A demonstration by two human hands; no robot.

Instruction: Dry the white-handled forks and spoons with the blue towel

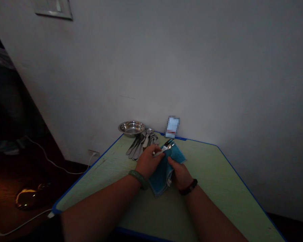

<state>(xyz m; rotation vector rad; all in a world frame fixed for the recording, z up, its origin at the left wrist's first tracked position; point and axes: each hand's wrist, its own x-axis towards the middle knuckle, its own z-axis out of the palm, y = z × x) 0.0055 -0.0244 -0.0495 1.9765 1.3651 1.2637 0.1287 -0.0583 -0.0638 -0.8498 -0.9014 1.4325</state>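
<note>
The left hand (147, 162) has its fingers (158, 150) clamped on a shiny steel fork (168, 145) atop a folded teal towel (161, 176). The right hand (181, 174) grips that towel, with loose steel cutlery (137, 146) just left of it on the green table (212, 168).

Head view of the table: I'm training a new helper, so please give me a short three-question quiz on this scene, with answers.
1. Which wears the green bangle: the left hand or the right hand?
2. True or false: the steel bowl stands nearer the wall than the pile of cutlery.
3. What colour is the cloth that both hands touch?

Key: 1. Left hand. 2. True. 3. Blue.
</note>
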